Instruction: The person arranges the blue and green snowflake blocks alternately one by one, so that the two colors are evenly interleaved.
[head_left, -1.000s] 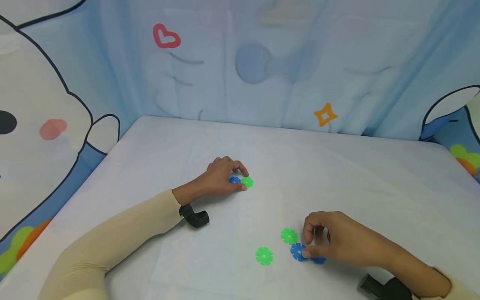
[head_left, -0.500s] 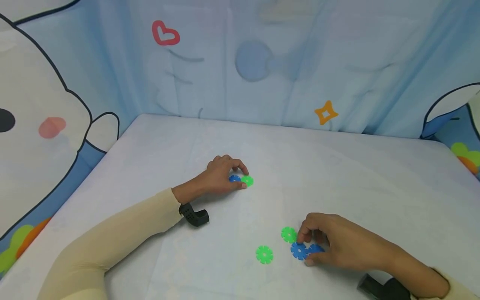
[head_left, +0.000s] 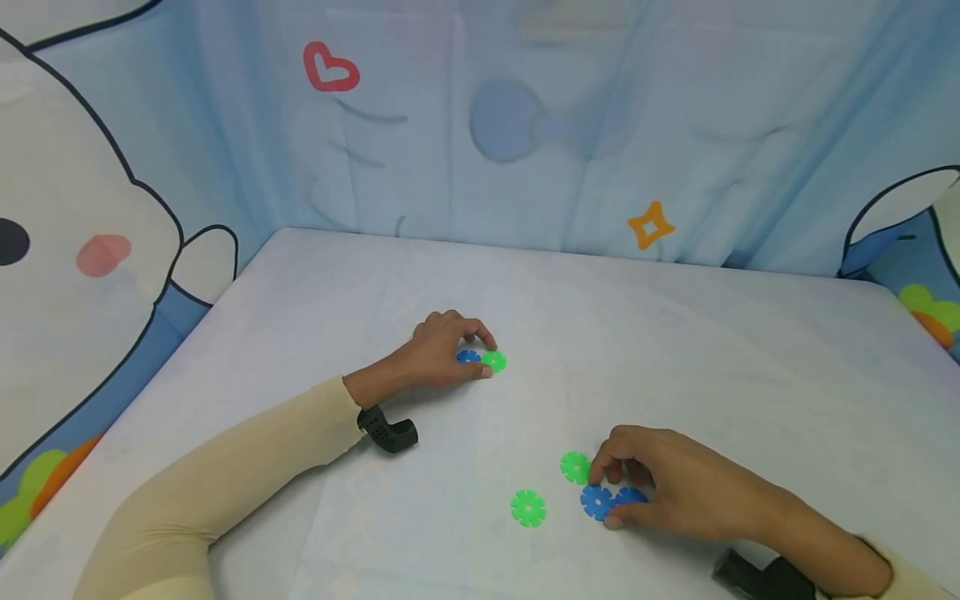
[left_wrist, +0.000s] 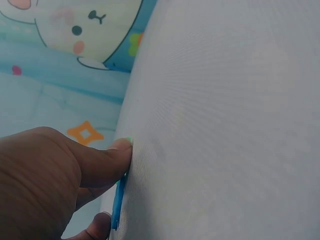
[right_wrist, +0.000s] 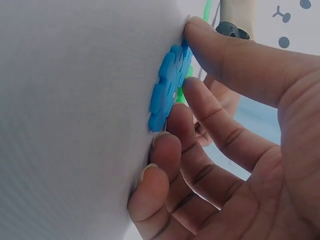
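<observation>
My left hand (head_left: 441,357) pinches a green notched snowflake disc (head_left: 494,361) by its edges, thumb on the near side and index finger on the far side. Beside it, under the palm, lies a blue disc (head_left: 468,357), seen edge-on low against the cloth in the left wrist view. Nearer the front, my right hand (head_left: 678,485) holds a blue snowflake disc (head_left: 597,503) between thumb and index fingertip. A second blue disc (right_wrist: 165,90) sits right against that one, inside the curve of the hand. At the index fingertip lies a green disc (head_left: 574,467).
Another green disc (head_left: 528,509) lies apart, left of the right hand. White cloth covers the table (head_left: 360,517). A blue cartoon curtain (head_left: 420,150) hangs behind the far edge. Each wrist wears a black band (head_left: 388,432).
My right index finger has come down onto the far edge of the blue disc, and the second blue disc has shifted slightly up beside it. The left hand has stayed in place.
</observation>
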